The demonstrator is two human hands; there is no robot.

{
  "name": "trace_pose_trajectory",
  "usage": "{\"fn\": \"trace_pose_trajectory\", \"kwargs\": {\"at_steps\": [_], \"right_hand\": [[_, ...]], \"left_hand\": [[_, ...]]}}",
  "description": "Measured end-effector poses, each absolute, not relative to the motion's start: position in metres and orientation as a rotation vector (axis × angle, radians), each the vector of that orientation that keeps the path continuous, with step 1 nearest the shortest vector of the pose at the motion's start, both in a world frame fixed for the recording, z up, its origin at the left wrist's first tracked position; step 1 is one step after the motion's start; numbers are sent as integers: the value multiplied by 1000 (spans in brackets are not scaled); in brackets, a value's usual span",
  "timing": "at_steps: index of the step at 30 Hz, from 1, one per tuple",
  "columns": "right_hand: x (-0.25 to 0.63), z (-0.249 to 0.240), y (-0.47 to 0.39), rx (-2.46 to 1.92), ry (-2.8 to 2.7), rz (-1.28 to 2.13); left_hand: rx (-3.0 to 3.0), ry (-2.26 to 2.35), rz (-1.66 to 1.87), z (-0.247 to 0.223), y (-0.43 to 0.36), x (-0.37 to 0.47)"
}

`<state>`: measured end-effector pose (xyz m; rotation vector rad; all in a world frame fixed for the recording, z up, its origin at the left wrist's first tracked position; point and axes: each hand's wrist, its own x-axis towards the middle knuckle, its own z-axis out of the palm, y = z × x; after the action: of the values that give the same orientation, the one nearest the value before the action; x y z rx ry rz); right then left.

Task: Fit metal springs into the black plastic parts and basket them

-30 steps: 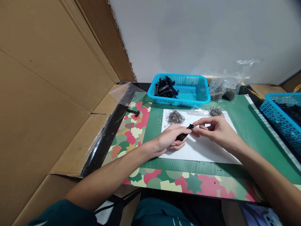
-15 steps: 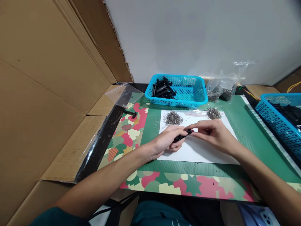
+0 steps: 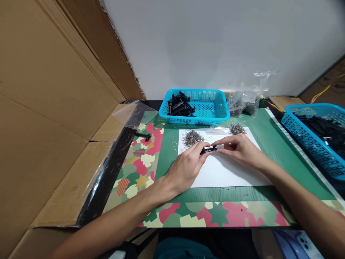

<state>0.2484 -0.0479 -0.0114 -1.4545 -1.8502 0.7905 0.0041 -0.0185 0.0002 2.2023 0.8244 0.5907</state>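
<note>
A small black plastic part is held level above the white sheet. My left hand grips its left end between thumb and fingers, palm turned down. At the other end, my right hand pinches the part with its fingertips. Just behind my left hand lies a heap of small metal pieces, and a second metal heap sits behind my right hand. Whether a metal piece is in the fingers is too small to tell.
A blue basket with black parts stands at the back; another blue basket is at the right. Plastic bags of metal pieces lean by the wall. One black part lies at left, near the cardboard.
My left hand has rolled palm-down around the black part, which now lies more level. My right hand stays at its right end. The view has shifted slightly.
</note>
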Motion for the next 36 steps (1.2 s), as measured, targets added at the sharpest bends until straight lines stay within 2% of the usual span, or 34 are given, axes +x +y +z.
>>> {"fn": "trace_pose_trajectory", "kwargs": {"at_steps": [6, 18, 36], "right_hand": [[248, -1, -49, -1524, -1806, 866], [234, -3, -52, -1611, -1823, 643], [237, -8, -47, -1657, -1723, 798]], "left_hand": [[2475, 763, 554, -8, -17, 3], [2656, 725, 465, -11, -21, 4], [2738, 741, 444, -8, -23, 5]]}}
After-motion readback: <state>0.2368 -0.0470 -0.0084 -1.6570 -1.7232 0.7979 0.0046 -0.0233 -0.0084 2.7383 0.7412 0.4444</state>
